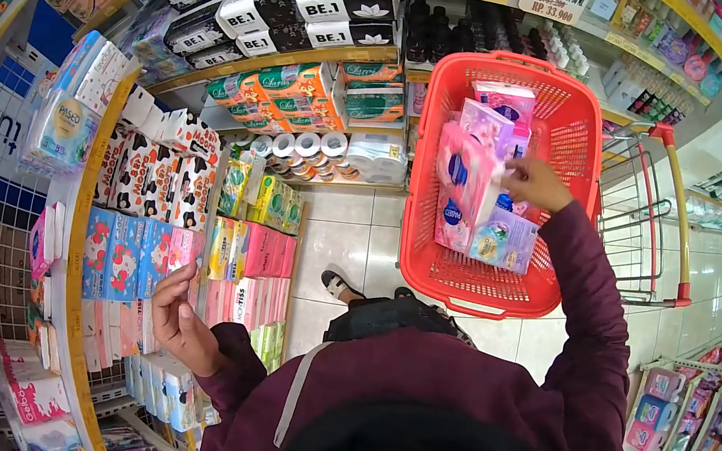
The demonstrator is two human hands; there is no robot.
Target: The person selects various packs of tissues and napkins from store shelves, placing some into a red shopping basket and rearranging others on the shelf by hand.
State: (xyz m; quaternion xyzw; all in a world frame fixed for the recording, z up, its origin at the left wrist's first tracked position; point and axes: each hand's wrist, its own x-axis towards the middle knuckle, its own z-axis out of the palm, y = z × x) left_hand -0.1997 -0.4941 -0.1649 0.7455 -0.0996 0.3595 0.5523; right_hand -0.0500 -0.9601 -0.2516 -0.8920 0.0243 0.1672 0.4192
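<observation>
— What's the right hand (pixel 540 184) doing?
— Its fingers are closed on the right side of a pink tissue pack (pixel 470 174) inside the red basket (pixel 414 205); I'd call this step placing or shifting that pack
— How does it lie?
— Tilted, above and beside other packs (pixel 520 241); whether they bear its weight, I can't tell
— And the left hand (pixel 185 328)?
— Raised by the shelf (pixel 84 224), half open, fingers curled, seemingly holding nothing; it's close to a small pink pack (pixel 183 245) beside blue packs (pixel 114 242), touching or not I can't tell
— What would the next move call for?
— A light grip, I'd say, and a flatter angle before letting go
</observation>
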